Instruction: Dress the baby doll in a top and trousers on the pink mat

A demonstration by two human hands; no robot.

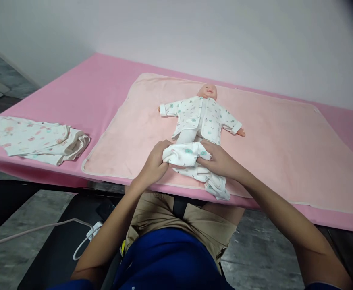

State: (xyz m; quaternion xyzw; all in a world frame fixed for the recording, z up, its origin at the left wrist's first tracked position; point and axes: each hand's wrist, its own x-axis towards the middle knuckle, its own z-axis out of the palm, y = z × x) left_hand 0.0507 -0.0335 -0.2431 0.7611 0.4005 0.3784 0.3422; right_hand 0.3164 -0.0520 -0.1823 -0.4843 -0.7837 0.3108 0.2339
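A baby doll (209, 92) lies on its back on a peach mat (273, 149), arms spread, head toward the wall. It wears a white printed jacket (190, 112), and white cloth shows below the hem. Both hands grip bunched white baby pants (184, 155) around the doll's lower legs, which the cloth mostly hides. My left hand (156, 161) is closed on the left edge of the bunch. On the other side, my right hand (217, 159) pinches the opposite edge. Part of the pants hangs toward the table's front edge.
Folded white printed baby clothes (34, 137) lie at the left on the pink-covered table (82, 88). The white wall (194, 36) rises behind the table. Below left are a black chair seat (55, 245) and a pale cable (37, 228) with a white plug.
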